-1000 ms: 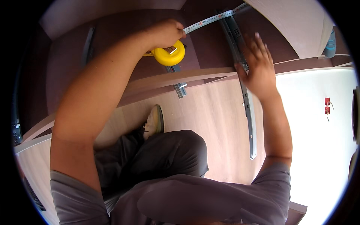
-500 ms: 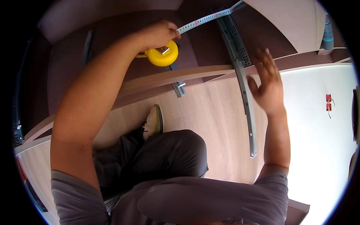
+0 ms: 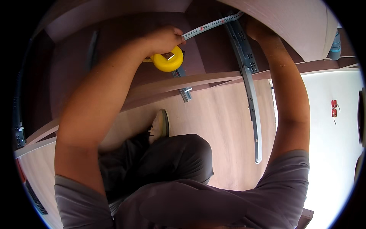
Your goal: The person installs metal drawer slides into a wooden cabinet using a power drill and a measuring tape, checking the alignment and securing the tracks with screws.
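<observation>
My left hand (image 3: pixel 166 39) is closed on a tape measure, pinching the white blade (image 3: pixel 211 25) between thumb and fingers. The round yellow case (image 3: pixel 169 61) hangs just below that hand. From there the blade runs up and right into the dark cabinet interior. Close to its far end is my right hand (image 3: pixel 256 29), in shadow beside a light panel; its fingers are too dark to make out. Between my arms, a grey metal drawer slide (image 3: pixel 248 89) is fixed to the cabinet's side and sticks out toward me over the floor.
A second slide (image 3: pixel 182 84) shows lower in the cabinet, and another (image 3: pixel 92 49) at the left inside wall. The cabinet's wooden front edge (image 3: pixel 213 77) crosses the middle. A blue-grey bottle (image 3: pixel 335 45) stands at the far right. My shoe (image 3: pixel 160 124) rests on the wood floor.
My right hand has moved up and inward from beside the slide to near the tape's far end. The left hand still holds the tape measure in nearly the same place.
</observation>
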A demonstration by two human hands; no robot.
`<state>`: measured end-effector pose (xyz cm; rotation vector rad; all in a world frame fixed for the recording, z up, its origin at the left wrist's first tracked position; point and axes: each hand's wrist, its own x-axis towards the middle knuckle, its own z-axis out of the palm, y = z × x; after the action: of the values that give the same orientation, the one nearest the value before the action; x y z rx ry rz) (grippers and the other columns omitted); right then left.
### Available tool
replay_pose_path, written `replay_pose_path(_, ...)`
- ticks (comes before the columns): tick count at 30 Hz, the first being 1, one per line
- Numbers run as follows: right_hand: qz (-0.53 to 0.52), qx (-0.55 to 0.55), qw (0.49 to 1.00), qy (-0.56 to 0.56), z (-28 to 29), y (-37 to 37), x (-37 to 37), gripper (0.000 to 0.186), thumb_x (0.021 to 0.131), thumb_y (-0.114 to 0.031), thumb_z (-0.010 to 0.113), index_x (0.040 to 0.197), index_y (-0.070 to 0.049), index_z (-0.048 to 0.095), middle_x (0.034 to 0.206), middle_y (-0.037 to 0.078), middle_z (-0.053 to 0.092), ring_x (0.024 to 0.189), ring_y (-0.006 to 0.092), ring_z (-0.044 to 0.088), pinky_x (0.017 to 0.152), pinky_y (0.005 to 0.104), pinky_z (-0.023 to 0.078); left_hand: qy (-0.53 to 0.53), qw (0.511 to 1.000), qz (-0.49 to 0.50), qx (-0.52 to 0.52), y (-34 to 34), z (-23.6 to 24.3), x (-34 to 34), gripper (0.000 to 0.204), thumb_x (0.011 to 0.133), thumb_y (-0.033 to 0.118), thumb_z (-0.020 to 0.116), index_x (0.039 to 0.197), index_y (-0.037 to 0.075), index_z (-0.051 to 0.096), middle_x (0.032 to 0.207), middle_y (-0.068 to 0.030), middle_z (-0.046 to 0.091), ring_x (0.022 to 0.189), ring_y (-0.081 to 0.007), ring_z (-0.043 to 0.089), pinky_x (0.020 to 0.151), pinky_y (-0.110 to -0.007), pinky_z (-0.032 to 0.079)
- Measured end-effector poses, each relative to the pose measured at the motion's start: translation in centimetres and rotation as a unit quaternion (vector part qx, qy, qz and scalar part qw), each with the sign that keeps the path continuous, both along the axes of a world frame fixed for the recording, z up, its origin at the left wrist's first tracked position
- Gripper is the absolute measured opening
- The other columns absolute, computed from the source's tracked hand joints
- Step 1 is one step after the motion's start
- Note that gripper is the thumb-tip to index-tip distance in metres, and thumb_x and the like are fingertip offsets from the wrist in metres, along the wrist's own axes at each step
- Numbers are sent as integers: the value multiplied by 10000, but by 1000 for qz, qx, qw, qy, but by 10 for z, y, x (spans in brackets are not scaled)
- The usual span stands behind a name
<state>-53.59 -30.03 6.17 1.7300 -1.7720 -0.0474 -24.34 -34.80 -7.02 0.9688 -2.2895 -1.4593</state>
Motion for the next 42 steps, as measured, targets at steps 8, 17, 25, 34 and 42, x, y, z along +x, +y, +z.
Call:
replay_pose_path(8,23,-25,999,-33,-1,7,0,404,859,-199,755,1232,-68,668,1257,170,646,1165,366,622,923,453,538,31,999,6,3,2,-2,-4,332,1041,271,545,1191,27,713,1020,-98,727,886,-185,665,787,-329,536)
replay_pose_path(17,51,-17,999,2,-7,46,8,383,865,-213,751,1210,-69,670,1168,149,682,1075,361,662,845,443,566,21,998,-8,-53,1,-3,-15,341,1042,267,542,1203,14,704,990,-101,729,857,-194,675,783,-344,537)
replay_pose_path(25,45,15,984,-171,-24,208,57,437,857,-183,778,1256,-53,655,1180,152,694,1007,357,694,803,422,577,8,998,-3,-61,4,0,-9,333,1052,266,533,1189,12,698,987,-112,722,844,-204,677,759,-357,551)
replay_pose_path(34,-167,174,843,-481,-51,323,58,793,874,-94,772,1553,5,372,983,129,641,821,198,646,773,281,532,50,997,21,-53,2,-10,-14,292,1025,265,583,1089,23,734,894,-140,726,818,-264,705,772,-403,541)
replay_pose_path(42,-231,155,844,-458,-47,322,64,727,900,-41,670,1562,-31,370,806,114,576,684,191,556,705,271,494,12,998,-20,-59,0,-5,-13,338,1054,275,536,1208,14,688,986,-83,712,870,-182,671,736,-325,565)
